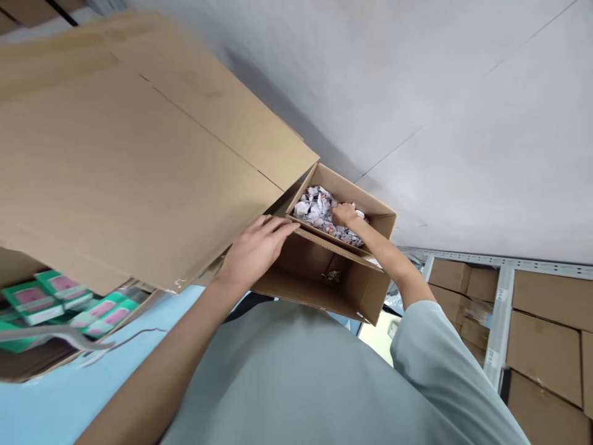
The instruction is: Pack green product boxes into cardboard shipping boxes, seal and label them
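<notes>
Paper scraps point(317, 207) are lying in the far cardboard carton point(343, 187), heaped mainly to the left of your right hand point(344, 214), which is dipping among them and is the nearer one. Your right grip is curling down into the heap, so you cannot tell how far its fingers are closing or on what. That carton's long side is running from upper left to lower right, alongside the near carton point(370, 290). Your left hand point(257, 253) is lying over the near carton's rim, fingers nearly straight; whether its thumb is pressing, you cannot tell. A large cardboard sheet point(152, 154) is crowding your left side, above green-and-pink packets point(50, 296) and a light blue surface point(120, 361). Ahead, a pale wall point(463, 123) is bounding the room; a metal rack point(500, 315) is standing to the right.
</notes>
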Available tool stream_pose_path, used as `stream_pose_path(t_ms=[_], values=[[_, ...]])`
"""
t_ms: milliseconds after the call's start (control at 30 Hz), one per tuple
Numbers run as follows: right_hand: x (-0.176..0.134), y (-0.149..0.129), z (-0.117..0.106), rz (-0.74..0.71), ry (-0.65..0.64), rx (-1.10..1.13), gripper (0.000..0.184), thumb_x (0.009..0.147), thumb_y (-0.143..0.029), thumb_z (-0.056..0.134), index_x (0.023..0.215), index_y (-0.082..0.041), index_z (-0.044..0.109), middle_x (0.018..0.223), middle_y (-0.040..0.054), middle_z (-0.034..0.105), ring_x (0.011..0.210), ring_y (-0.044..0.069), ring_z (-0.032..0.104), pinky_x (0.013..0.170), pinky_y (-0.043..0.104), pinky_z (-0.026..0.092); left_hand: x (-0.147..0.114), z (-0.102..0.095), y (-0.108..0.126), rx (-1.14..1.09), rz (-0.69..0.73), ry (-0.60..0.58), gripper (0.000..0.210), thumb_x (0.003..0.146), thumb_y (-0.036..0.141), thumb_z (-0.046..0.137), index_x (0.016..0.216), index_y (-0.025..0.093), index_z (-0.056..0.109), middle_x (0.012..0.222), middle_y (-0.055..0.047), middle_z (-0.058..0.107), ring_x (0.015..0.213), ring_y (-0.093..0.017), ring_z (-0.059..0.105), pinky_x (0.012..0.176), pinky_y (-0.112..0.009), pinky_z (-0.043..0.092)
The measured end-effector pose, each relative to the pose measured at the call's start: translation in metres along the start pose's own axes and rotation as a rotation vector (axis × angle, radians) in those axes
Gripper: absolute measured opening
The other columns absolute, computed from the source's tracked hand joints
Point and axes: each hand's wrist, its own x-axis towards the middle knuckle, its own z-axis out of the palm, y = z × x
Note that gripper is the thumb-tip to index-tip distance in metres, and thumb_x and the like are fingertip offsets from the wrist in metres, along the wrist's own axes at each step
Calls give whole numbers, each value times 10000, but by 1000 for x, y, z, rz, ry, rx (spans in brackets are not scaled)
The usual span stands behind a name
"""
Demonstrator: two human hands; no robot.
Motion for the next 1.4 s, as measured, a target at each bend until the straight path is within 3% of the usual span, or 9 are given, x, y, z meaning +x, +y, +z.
stream_pose_path(t_ms=[133,267,400,500,633,767,967,1167,1400], values=[[-16,-4,-17,-100,-222,-245,91,1001,-64,746,945,-43,814,1188,224,868,1211,248,821,1127,356,545,-2,-1,-2,-12,20,3,503,1133,266,392,1448,306,782,1360,-105,806,1332,-345,658,1156,-516,551],[-52,-1,-55,-127,-258,-382,204,1057,-142,668,1168,-96,832,1361,291,807,1315,336,782,1135,407,548,-1,-2,-4,9,72,-3,516,1139,257,370,1462,291,770,1388,-97,797,1335,-333,652,1189,-509,529],[-121,8,-101,-118,-73,-349,278,1128,-266,579,1249,-180,813,1190,179,865,1142,310,814,978,352,557,-3,-4,-2,45,100,-11,531,1143,237,341,1461,242,766,1396,-102,794,1302,-333,646,1145,-489,539],[-191,11,-124,-107,115,-79,219,1096,-298,639,1181,-197,814,941,58,838,866,209,773,844,280,523,-5,-7,3,83,94,-21,514,1142,223,362,1478,204,751,1426,-107,782,1277,-335,628,1059,-468,558],[-274,3,-122,-117,209,267,244,1064,-408,683,1037,-204,814,821,12,775,704,162,666,728,257,498,-6,-10,6,108,94,-26,489,1153,224,379,1469,189,752,1439,-110,776,1244,-326,613,1011,-452,553],[-307,-8,-87,-63,163,330,204,1041,-382,719,969,-216,814,799,9,773,678,160,653,714,262,489,-4,-9,0,100,131,-49,487,1149,201,386,1459,179,760,1426,-113,777,1255,-327,604,1048,-452,535],[-297,-17,-51,7,74,252,116,1044,-254,726,1007,-223,831,878,18,822,740,169,697,747,259,477,-4,-3,-11,77,171,-33,467,1165,249,397,1440,172,767,1413,-128,772,1250,-334,604,1084,-472,527],[-268,-14,-80,-61,102,204,173,1092,-281,672,1092,-240,840,953,28,854,810,192,753,802,269,512,-4,-5,-11,89,175,-38,474,1142,231,401,1431,194,775,1402,-116,780,1262,-342,610,1058,-464,551],[-135,-20,-86,-124,-75,-125,228,1106,-281,658,1239,-244,839,1171,83,882,1103,275,814,926,312,550,-6,-3,-11,53,147,-4,490,1133,224,389,1424,270,780,1379,-90,793,1281,-338,647,1065,-472,566]])
